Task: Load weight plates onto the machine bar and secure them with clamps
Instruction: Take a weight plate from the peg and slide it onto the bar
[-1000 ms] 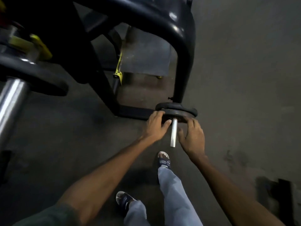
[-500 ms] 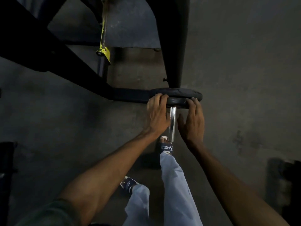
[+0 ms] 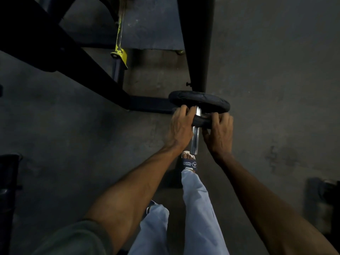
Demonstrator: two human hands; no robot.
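1. Weight plate, small and black, sat on the chrome bar, apart from a larger plate.
2. My left hand and right hand each clasped its rim.

Frame post blocks behind plates; bare floor open rightward.

Dim light falls on a stained grey concrete floor, with a dark steel plate lying on it.
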